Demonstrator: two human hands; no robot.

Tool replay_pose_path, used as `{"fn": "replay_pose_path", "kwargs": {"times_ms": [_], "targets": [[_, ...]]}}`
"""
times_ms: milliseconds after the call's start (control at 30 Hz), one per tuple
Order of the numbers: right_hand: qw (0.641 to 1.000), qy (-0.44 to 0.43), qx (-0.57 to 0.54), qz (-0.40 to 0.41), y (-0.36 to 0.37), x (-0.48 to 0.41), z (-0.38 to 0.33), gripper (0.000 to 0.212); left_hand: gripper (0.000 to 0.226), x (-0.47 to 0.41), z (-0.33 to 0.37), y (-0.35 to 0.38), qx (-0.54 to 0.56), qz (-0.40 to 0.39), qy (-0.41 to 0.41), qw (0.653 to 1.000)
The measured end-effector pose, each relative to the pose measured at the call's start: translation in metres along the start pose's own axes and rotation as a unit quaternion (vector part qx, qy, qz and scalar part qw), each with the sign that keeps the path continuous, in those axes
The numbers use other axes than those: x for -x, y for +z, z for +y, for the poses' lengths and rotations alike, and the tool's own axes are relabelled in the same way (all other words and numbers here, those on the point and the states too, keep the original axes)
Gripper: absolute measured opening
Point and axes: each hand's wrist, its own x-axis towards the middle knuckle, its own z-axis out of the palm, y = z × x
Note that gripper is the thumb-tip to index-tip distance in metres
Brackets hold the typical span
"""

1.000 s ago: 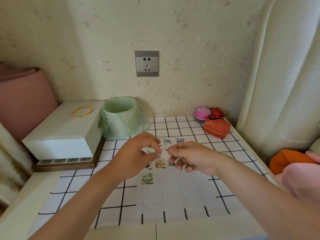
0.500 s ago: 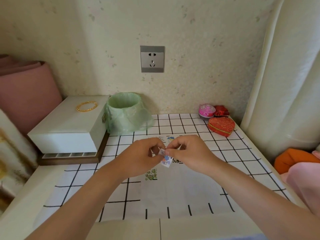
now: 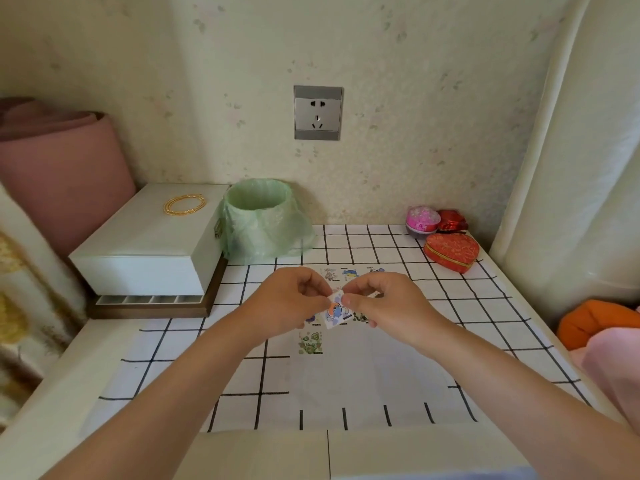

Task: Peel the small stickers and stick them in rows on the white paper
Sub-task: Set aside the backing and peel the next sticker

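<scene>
a: anything new over the white paper (image 3: 363,368) at mid-frame?
b: yes. the left hand (image 3: 287,306) and right hand (image 3: 384,303) have closed in and both pinch one small sticker (image 3: 335,311) above the stuck stickers (image 3: 310,342). it's probably mid-peel.

black-grid white cloth (image 3: 398,258), green bin (image 3: 263,216), red heart box (image 3: 452,251)

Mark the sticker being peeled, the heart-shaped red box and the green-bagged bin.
sticker being peeled (image 3: 335,315): head view, its printed lower half.
heart-shaped red box (image 3: 452,251): head view, middle of lid.
green-bagged bin (image 3: 259,226): head view, front wall.
</scene>
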Motion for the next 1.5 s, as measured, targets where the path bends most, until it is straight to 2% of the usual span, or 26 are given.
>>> {"fn": "replay_pose_path", "kwargs": {"times_ms": [133, 267, 367, 467, 533, 600, 700, 800, 1033, 1500], "targets": [[0.999, -0.033, 0.021, 0.000, 0.000, 0.002, -0.002, 0.014, 0.009, 0.000, -0.001, 0.002, -0.019, -0.018, 0.030, 0.999], [1.000, 0.025, -0.008, 0.005, -0.002, 0.001, 0.001, 0.011, 0.013, -0.002, -0.005, 0.004, -0.016, -0.015, 0.024, 0.999], [0.994, 0.088, -0.058, 0.037, -0.008, -0.002, 0.006, 0.005, 0.018, -0.003, -0.011, 0.000, 0.004, 0.018, 0.009, 1.000], [0.984, 0.161, -0.066, 0.032, -0.013, -0.003, 0.013, 0.007, 0.021, -0.004, -0.022, -0.004, -0.112, 0.033, 0.040, 0.992], [0.978, 0.199, -0.060, -0.001, -0.012, -0.003, 0.017, 0.010, 0.021, -0.001, -0.029, -0.004, -0.205, 0.006, 0.054, 0.977], [0.974, 0.217, -0.055, -0.025, -0.008, -0.001, 0.019, 0.013, 0.034, -0.001, -0.036, -0.003, -0.278, -0.029, 0.076, 0.957], [0.977, 0.210, -0.035, -0.029, 0.001, -0.001, 0.021, 0.014, 0.066, -0.002, -0.042, -0.002, -0.335, -0.075, 0.094, 0.935], [0.983, 0.182, -0.002, -0.018, 0.010, -0.002, 0.023, 0.014, 0.080, -0.001, -0.045, 0.000, -0.364, -0.087, 0.097, 0.922], [0.990, 0.126, 0.062, 0.013, 0.027, -0.008, 0.034, 0.012, 0.083, 0.000, -0.047, 0.002, -0.378, -0.080, 0.114, 0.915], [0.989, 0.107, 0.104, 0.021, 0.029, -0.011, 0.039, 0.015, 0.084, -0.002, -0.049, 0.003, -0.390, -0.076, 0.128, 0.909]]}}
